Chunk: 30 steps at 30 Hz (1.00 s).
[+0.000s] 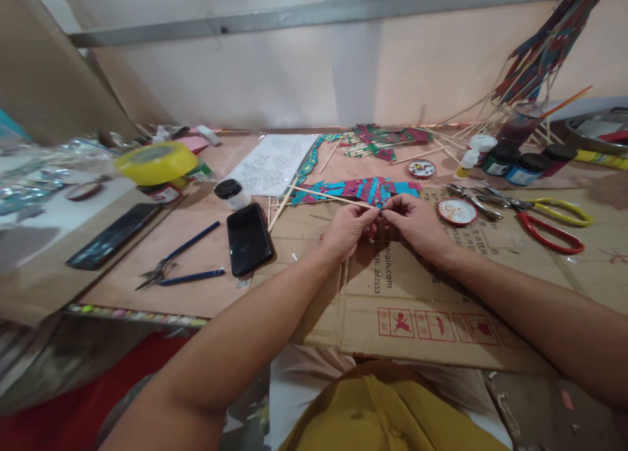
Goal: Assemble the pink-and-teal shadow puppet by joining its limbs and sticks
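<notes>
My left hand (349, 230) is closed in a pinch on a thin wooden stick (324, 194), whose far end points left. Close against it, my right hand (412, 223) is also pinched, and the fingertips of both hands meet at the stick's near end. Whatever small part the right fingers grip is hidden. Just beyond the hands lies a cut-out figure (360, 188) painted in blue and maroon stripes. A shallow lid of small beads (456, 211) sits right of my right hand. Under the hands is a printed cardboard sheet (314, 294).
Left are a black phone (249, 240), blue-handled pliers (169, 268), a paint jar (232, 194) and yellow tape (156, 162). A line drawing (269, 163) lies behind. To the right are red-and-yellow-handled scissors (549, 222), metal pliers (473, 201), paint bottles (527, 169) and painted figures on sticks (544, 52).
</notes>
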Motion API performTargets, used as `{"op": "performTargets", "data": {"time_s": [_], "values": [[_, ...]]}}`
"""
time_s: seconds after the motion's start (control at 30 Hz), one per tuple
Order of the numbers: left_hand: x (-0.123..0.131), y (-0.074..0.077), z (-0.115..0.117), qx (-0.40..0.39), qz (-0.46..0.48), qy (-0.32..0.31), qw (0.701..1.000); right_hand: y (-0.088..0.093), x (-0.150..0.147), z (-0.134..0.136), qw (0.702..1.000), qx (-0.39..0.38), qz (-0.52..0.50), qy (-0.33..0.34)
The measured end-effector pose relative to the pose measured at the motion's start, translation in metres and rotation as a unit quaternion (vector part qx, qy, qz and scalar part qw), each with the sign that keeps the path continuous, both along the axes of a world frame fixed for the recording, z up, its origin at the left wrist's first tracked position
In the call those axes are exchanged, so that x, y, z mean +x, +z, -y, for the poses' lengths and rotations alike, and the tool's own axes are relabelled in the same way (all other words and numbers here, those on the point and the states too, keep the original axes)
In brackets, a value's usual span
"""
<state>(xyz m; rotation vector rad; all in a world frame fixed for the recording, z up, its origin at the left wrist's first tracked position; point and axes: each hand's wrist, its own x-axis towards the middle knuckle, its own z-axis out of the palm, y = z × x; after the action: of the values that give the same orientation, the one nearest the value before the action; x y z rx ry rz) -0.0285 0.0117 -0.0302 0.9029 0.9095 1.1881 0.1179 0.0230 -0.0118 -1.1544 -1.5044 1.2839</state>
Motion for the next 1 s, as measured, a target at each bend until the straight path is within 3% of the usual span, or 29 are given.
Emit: {"op": "performTargets", "data": {"time_s": [0.2,0.47,0.77,0.9,1.0], "values": [[-0.0005,-0.0006,-0.0004,0.013,0.007,0.003,1.000,-0.0037,0.0007,-0.0018,0.998,0.054,0.006,-0.007],[-0.0012,-0.0051,-0.0024,0.009,0.005,0.001,1.000,-0.0022,-0.0013,0.0014,1.000,0.024,-0.009,-0.014],[0.0007,0.0033,0.0047,0.011,0.024,-0.004,1.000,-0.0061,-0.0014,-0.0008,0.999,0.039,-0.003,-0.015],[0.0012,0.0008,0.0025,0.001,0.027,0.004,1.000,-0.0056,-0.0008,-0.0017,0.998,0.034,0.041,-0.019],[0.0011,-0.0007,0.0008,0.006,0.025,0.011,1.000,-0.0030,-0.0001,-0.0023,0.990,0.089,0.111,-0.015]]}}
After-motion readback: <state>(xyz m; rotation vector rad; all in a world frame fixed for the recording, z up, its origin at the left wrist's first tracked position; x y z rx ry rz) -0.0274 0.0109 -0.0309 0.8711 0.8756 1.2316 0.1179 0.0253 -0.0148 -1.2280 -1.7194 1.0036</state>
